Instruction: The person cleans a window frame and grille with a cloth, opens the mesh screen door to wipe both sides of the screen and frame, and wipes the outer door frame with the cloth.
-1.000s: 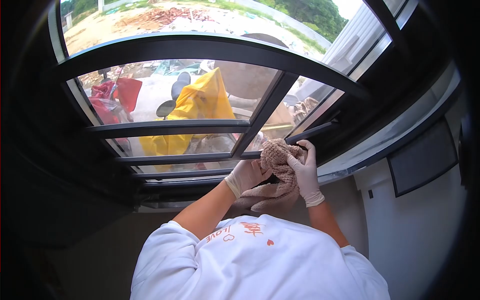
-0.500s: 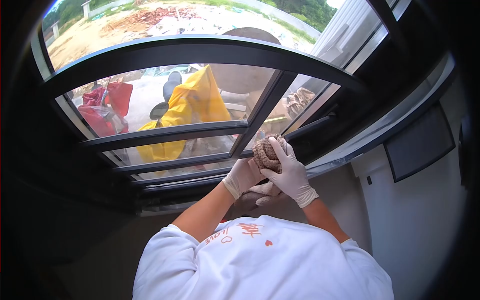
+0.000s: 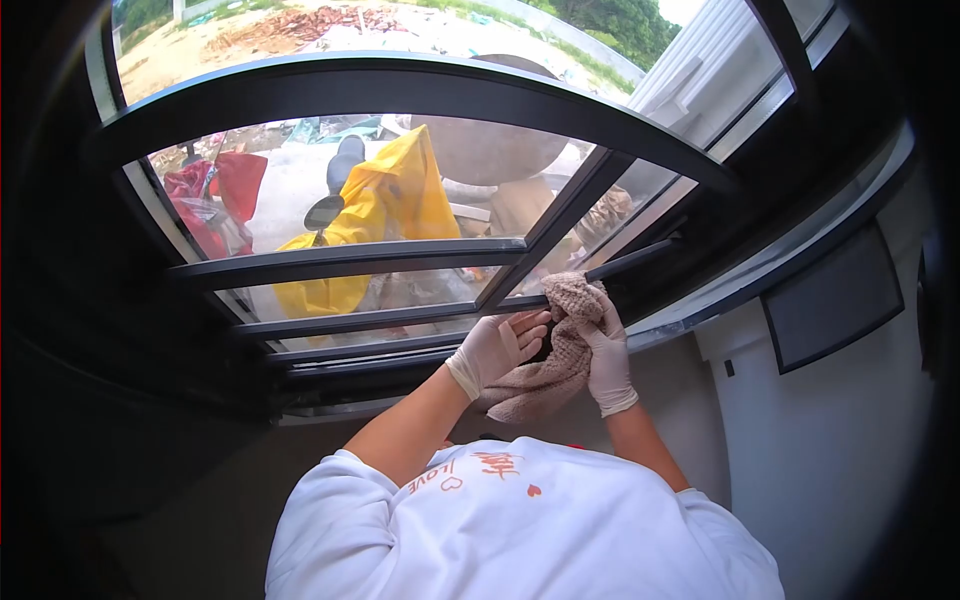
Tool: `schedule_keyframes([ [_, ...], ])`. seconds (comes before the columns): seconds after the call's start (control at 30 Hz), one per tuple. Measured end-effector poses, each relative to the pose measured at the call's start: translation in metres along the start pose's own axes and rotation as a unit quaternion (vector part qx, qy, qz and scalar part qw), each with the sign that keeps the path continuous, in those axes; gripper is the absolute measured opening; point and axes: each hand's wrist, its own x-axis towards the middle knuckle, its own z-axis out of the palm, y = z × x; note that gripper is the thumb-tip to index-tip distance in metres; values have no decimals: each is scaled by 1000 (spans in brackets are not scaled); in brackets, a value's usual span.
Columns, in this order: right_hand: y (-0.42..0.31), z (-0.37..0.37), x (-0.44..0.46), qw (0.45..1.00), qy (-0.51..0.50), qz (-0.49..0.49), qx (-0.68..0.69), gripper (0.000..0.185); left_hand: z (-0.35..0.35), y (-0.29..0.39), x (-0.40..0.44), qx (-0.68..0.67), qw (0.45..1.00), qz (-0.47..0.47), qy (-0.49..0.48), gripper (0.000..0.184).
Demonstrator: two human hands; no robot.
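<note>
My right hand (image 3: 607, 365), in a pale glove, grips a brown fluffy cloth (image 3: 560, 365). The cloth's bunched top stands near the lower window bar, and its loose end hangs down to the left between my hands. My left hand (image 3: 498, 350), gloved with bare fingertips showing, is palm up with its fingers apart, just left of the cloth. It lies below the dark window frame (image 3: 400, 257) and holds nothing.
Behind the glass lie a yellow cover (image 3: 400, 200) with a round mirror, a red bag (image 3: 238, 185) and rubble. A pale sill (image 3: 690, 310) curves to the right, above a dark panel (image 3: 832, 300) on the wall.
The bunched cloth has moved right with my right hand and now hangs down longer. My left hand has come away from it and its fingers have opened. The view has shifted slightly.
</note>
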Motion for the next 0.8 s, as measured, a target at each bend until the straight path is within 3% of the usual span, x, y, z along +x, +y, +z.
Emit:
schedule_keyframes([
  [0.2, 1, -5, -5, 970, 21, 41, 240, 47, 3, 1, 0, 53, 998, 21, 22, 38],
  [0.43, 13, -15, -4, 961, -24, 96, 258, 54, 3, 1, 0, 50, 998, 13, -25, 42],
  [0.63, 16, -14, 3, 942, -12, 72, 328, 49, 4, 6, -2, 64, 998, 8, -10, 43],
  [0.8, 6, -4, 13, 939, 9, 114, 324, 42, 6, 2, -1, 65, 998, 13, 7, 43],
])
